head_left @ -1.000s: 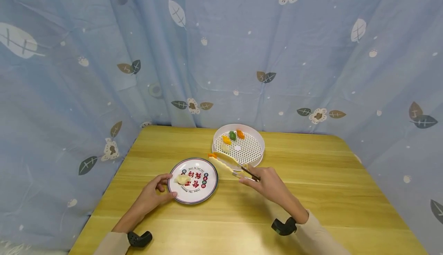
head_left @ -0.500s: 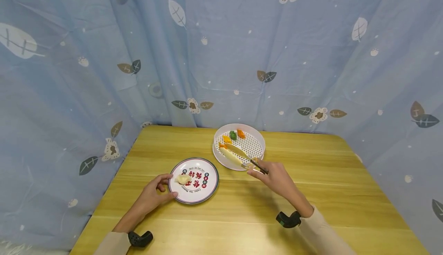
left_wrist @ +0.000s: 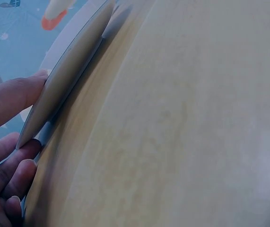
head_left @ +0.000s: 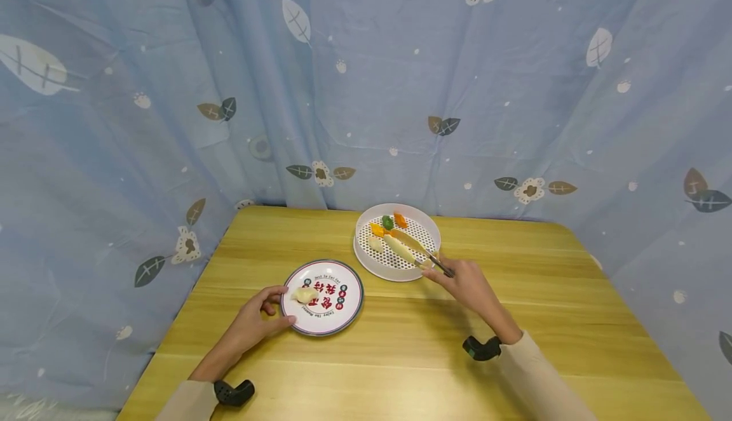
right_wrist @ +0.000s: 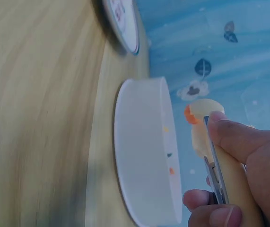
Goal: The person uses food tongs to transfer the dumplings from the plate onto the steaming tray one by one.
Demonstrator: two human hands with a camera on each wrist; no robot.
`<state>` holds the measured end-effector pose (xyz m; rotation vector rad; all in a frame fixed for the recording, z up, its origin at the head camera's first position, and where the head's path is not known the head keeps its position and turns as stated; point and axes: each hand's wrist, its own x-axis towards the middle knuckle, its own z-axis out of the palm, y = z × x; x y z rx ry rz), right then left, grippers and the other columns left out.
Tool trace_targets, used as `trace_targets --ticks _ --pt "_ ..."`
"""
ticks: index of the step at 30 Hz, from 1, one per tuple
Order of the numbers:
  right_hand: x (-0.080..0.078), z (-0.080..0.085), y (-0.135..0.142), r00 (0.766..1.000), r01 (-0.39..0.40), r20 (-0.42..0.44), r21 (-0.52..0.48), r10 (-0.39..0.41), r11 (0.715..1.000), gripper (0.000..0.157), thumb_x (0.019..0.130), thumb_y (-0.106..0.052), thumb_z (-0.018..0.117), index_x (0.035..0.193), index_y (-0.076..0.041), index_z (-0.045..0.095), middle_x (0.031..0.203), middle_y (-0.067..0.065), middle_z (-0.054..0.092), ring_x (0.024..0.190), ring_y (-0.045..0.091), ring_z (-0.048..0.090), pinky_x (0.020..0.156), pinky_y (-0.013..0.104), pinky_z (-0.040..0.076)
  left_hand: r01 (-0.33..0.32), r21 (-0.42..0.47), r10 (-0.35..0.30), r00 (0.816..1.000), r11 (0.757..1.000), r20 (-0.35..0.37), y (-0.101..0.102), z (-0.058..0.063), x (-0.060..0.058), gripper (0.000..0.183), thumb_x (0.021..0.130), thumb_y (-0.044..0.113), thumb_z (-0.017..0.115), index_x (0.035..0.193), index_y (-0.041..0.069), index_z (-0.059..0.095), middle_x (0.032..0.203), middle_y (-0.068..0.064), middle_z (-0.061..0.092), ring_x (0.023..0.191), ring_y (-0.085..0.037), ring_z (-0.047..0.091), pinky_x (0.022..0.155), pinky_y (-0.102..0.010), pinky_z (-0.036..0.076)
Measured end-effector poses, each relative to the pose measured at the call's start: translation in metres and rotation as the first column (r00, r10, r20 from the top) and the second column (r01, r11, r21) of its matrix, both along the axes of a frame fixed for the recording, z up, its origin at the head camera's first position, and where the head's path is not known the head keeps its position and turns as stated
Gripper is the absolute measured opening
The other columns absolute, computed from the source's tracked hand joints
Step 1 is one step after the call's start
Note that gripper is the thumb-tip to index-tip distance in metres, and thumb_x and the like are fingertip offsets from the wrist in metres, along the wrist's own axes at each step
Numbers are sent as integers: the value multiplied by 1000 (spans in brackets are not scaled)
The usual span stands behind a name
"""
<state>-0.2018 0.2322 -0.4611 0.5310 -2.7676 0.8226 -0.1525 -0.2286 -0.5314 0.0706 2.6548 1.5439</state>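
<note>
My left hand (head_left: 255, 320) holds the near-left rim of a round white plate (head_left: 345, 268) with red characters and a dark border, thumb and fingers at its edge. A pale dumpling-shaped piece (head_left: 305, 294) lies on the plate. My right hand (head_left: 471, 287) grips tongs (head_left: 400, 248) with cream-coloured arms and dark handles. Between the tong tips is an orange dumpling-shaped piece (right_wrist: 190, 115), held over a white perforated steamer tray (head_left: 423, 214). In the tray lie a yellow piece (head_left: 376, 230), a green piece (head_left: 387, 222), another orange piece (head_left: 401, 220) and a pale piece (head_left: 375, 244).
Plate and tray stand on a wooden table (head_left: 389, 370), the tray near its back edge. A blue curtain (head_left: 366, 91) with leaves and flowers hangs behind and at the sides. Black wrist devices (head_left: 482, 348) sit on both forearms.
My right hand has moved right and away from me, carrying the orange piece in the tongs from beside the plate to over the tray. My left hand stays at the plate.
</note>
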Motion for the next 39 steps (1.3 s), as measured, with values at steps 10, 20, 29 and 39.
trace_targets --ticks 10,20,29,39 --pt "-16 -5 6 1000 25 6 49 -25 998 59 94 -44 74 131 0 68 53 -8 35 50 9 30 49 28 30 6 11 -6 1000 1000 -3 1 1 -3 72 81 36 90 142 16 58 120 -7 60 97 -23 47 81 -33 40" --pt "-26 -3 5 993 54 98 88 -62 995 47 96 -44 72 108 1 76 56 -5 35 52 11 33 51 29 31 2 26 -2 1000 1000 7 5 2 -2 70 80 31 91 141 17 58 118 -7 59 98 -23 47 82 -32 40" --pt "-35 0 1 992 44 117 103 -56 994 43 96 -44 72 72 -10 62 57 -6 31 52 12 31 52 29 28 11 7 -11 1000 1000 -1 3 2 -3 71 81 30 90 142 17 58 117 -6 58 97 -23 46 82 -33 40" --pt "-40 1 -4 978 39 198 137 -66 990 42 95 -47 73 74 -11 63 56 -5 34 52 13 33 53 30 31 8 14 -8 1000 1000 7 -1 0 -1 71 81 31 90 142 16 58 117 -7 58 96 -23 46 80 -32 40"
